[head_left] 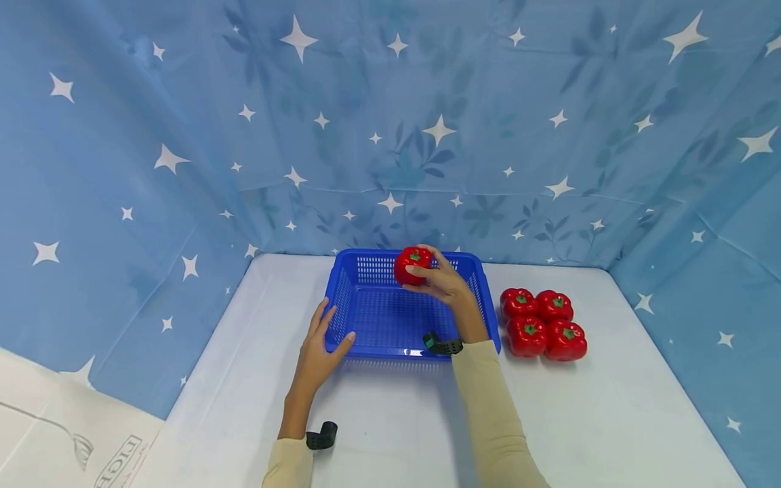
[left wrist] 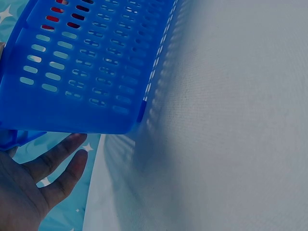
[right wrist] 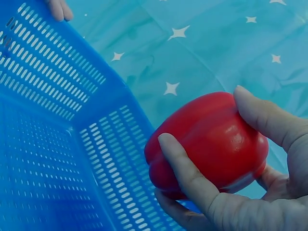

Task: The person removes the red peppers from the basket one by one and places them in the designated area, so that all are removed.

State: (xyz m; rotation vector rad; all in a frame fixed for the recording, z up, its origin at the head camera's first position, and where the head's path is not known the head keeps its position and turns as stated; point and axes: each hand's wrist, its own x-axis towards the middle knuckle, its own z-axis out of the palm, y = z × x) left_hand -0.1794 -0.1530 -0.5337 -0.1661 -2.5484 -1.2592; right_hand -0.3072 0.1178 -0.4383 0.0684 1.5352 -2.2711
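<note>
My right hand (head_left: 444, 279) holds a red bell pepper (head_left: 410, 264) with a green stem, over the far part of a blue plastic basket (head_left: 350, 351). In the right wrist view, fingers and thumb wrap round the pepper (right wrist: 211, 144), and the slotted basket wall (right wrist: 108, 168) lies beside it. My left hand (head_left: 317, 356) rests at the basket's near left corner, fingers spread and fairly straight along the rim. The left wrist view has two of its fingers (left wrist: 65, 175) beside the basket's side (left wrist: 72, 108). Bare basket floor shows in the head view.
Several more red bell peppers (head_left: 527, 335) stand grouped on the white table (head_left: 390, 420), right of the basket. A blue curtain with white stars (head_left: 390, 135) hangs behind and at both sides. Dark wrist straps (head_left: 322, 436) sit on both arms.
</note>
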